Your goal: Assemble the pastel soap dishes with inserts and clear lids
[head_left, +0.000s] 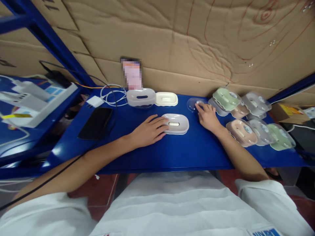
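My left hand lies flat on the blue shelf, fingers stretched against the left end of a pale lilac oval soap dish. Farther right, my right hand reaches back, and its fingertips rest on a clear plastic lid lying on the shelf. Behind the dish stand a lilac lidded box and a cream tray.
Several lidded soap boxes in green, pink and grey crowd the shelf's right end. A black phone, a white charger with coiled cable and a propped phone sit left and back. Cardboard walls the rear.
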Demonstrator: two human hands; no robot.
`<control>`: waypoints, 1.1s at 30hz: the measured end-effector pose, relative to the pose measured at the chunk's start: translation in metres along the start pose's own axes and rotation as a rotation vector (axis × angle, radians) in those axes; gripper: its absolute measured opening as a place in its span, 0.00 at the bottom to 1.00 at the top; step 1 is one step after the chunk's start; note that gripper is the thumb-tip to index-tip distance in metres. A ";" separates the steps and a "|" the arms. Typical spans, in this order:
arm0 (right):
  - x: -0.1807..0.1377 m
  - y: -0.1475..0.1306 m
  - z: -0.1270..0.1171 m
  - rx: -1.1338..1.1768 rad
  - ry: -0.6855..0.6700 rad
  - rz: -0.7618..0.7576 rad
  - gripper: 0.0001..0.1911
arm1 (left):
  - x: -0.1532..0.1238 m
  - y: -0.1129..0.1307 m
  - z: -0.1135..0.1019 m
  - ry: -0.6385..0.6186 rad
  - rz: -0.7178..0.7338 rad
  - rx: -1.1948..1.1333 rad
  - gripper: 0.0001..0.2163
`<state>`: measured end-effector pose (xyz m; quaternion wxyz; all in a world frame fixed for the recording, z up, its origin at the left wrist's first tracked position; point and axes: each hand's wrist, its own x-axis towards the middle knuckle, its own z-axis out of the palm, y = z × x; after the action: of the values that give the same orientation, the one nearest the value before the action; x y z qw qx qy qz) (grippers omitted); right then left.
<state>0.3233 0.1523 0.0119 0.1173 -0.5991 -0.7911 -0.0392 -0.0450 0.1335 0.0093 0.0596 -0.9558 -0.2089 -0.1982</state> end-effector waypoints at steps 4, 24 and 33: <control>-0.008 -0.006 -0.008 -0.016 -0.007 -0.121 0.30 | 0.002 0.001 -0.003 -0.016 -0.050 0.002 0.12; -0.031 -0.089 0.001 0.172 0.029 -0.573 0.36 | -0.003 -0.010 -0.001 0.151 0.053 -0.058 0.18; -0.030 -0.078 -0.009 0.198 0.027 -0.671 0.34 | -0.002 -0.002 0.000 0.151 0.059 -0.075 0.21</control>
<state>0.2572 0.1002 0.0195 0.1657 -0.2910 -0.9422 -0.0066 -0.0476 0.1341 0.0086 0.0453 -0.9454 -0.1681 -0.2757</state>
